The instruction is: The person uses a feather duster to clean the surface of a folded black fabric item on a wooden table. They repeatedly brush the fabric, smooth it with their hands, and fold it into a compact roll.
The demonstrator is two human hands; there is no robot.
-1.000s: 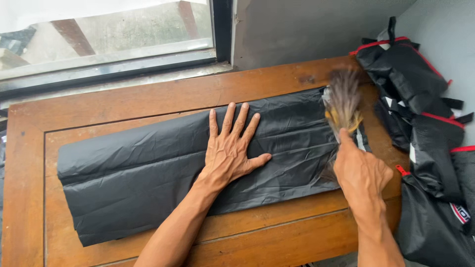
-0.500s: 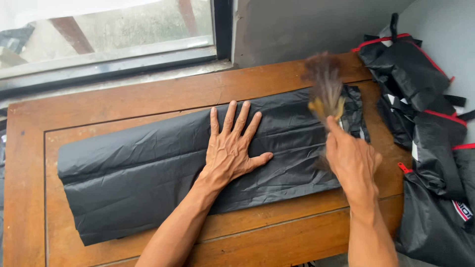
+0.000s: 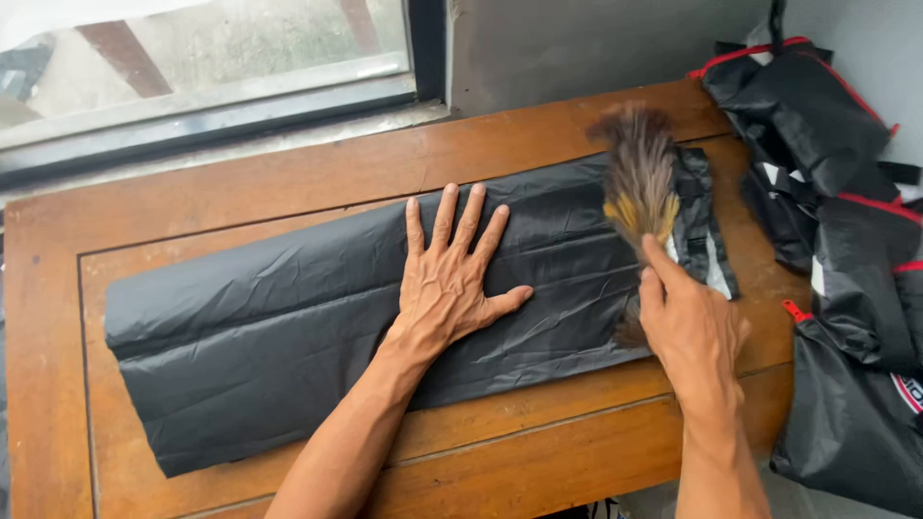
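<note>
While the left hand [image 3: 452, 288] lies flat, fingers spread, pinning the black plastic bag [image 3: 317, 317] mid-counter [image 3: 538, 452], the right hand [image 3: 692, 327] has its grip closed on a feather duster [image 3: 639, 183] near the bag's right end. Best kept taut, strokes light.
</note>
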